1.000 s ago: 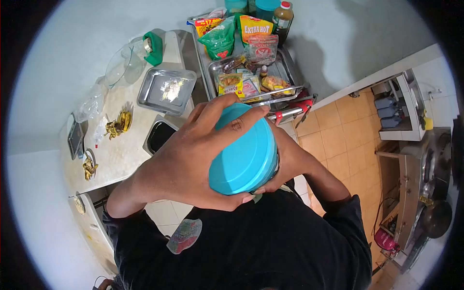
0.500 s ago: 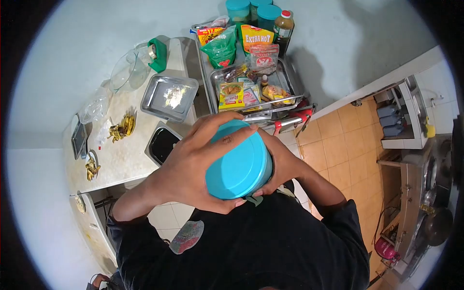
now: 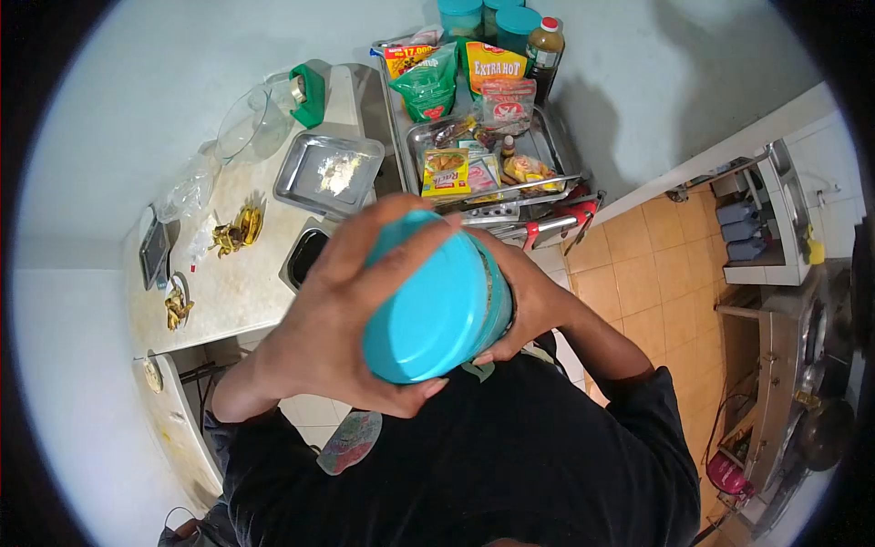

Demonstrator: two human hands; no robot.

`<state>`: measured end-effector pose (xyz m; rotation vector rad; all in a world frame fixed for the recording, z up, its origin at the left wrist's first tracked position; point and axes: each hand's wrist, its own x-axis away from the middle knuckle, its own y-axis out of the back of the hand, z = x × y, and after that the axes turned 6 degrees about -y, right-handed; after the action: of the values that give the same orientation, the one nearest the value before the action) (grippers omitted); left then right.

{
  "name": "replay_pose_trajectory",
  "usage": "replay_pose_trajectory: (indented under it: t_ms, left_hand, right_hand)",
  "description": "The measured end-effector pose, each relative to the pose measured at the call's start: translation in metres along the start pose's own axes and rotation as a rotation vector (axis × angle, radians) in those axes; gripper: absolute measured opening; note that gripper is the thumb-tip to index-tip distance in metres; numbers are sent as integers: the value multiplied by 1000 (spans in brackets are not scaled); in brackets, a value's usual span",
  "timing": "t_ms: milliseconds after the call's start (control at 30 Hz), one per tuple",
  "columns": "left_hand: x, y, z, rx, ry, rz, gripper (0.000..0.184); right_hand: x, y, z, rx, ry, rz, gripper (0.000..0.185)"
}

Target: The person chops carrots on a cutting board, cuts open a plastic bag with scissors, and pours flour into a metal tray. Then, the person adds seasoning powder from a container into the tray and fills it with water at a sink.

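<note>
A round turquoise lid (image 3: 427, 305) sits close against a clear jar (image 3: 497, 305) in front of my chest. My left hand (image 3: 342, 310) is wrapped over the lid, fingers across its top and thumb at its lower rim. Around the jar's right side, my right hand (image 3: 529, 305) is closed. A strip of the jar's wall shows beside the lid, with something speckled inside that I cannot name. Whether the lid is fully free of the jar, I cannot tell.
On the left table are a metal tray (image 3: 328, 173) with pale powder, banana peels (image 3: 239, 232), a glass bowl (image 3: 253, 128) and a green tape dispenser (image 3: 310, 96). A cart ahead bears a tray (image 3: 551, 137) of seasoning packets, a sauce bottle (image 3: 545, 59) and turquoise-lidded jars (image 3: 518, 27). A stove stands right.
My left hand and the lid have shifted left and tilted, and more of the jar's wall shows beside the lid. My right hand stays around the jar.
</note>
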<state>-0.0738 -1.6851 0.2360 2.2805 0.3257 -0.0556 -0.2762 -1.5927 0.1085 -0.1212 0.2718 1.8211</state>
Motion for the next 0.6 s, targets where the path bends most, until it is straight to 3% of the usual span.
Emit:
replay_pose_trajectory:
  t_ms: [367,467,600]
  left_hand:
    - [6,-17,11,-127,-32,27,103]
    - [8,-23,24,-46,-122,-18,103]
    - [3,-18,32,-59,-290,105,102]
  right_hand:
    - [3,-9,-14,-213,-154,88,120]
    - [3,-10,-17,-254,-180,106,120]
    - [1,-8,-23,-260,-180,198,119]
